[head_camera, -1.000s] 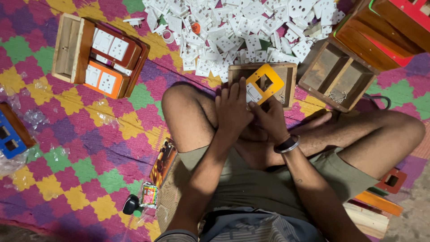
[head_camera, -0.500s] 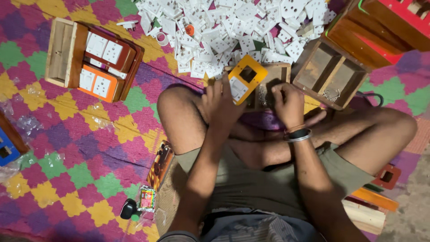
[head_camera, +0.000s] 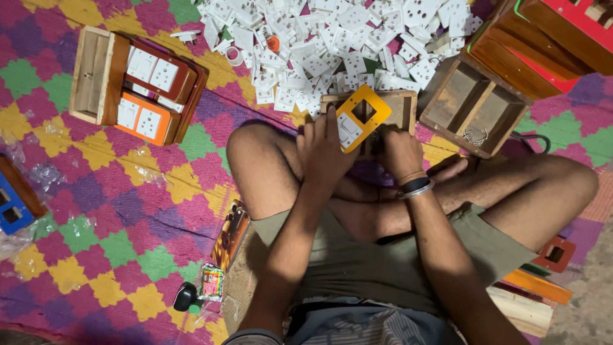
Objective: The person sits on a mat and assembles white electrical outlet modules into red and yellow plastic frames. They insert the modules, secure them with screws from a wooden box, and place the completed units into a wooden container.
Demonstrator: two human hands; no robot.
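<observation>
My left hand (head_camera: 324,148) holds a yellow cover plate (head_camera: 361,117) with one white switch fitted and a square cut-out, tilted over an open wooden box (head_camera: 398,106) in front of my crossed legs. My right hand (head_camera: 401,152), with a dark wristband, rests at the plate's lower right edge and on the box's front; its fingers are partly hidden. A big heap of white switches and sockets (head_camera: 332,45) lies just beyond the box.
Stacked finished boards with brown and orange plates (head_camera: 150,96) lie at the left. An empty divided wooden box (head_camera: 476,112) and red-topped boxes (head_camera: 543,38) stand at the right. A blue plate (head_camera: 11,204), small packets (head_camera: 211,281) and orange plates (head_camera: 539,281) lie on the chequered mat.
My hands carried the yellow plate forward from my knees to the wooden box. The view tilted with them.
</observation>
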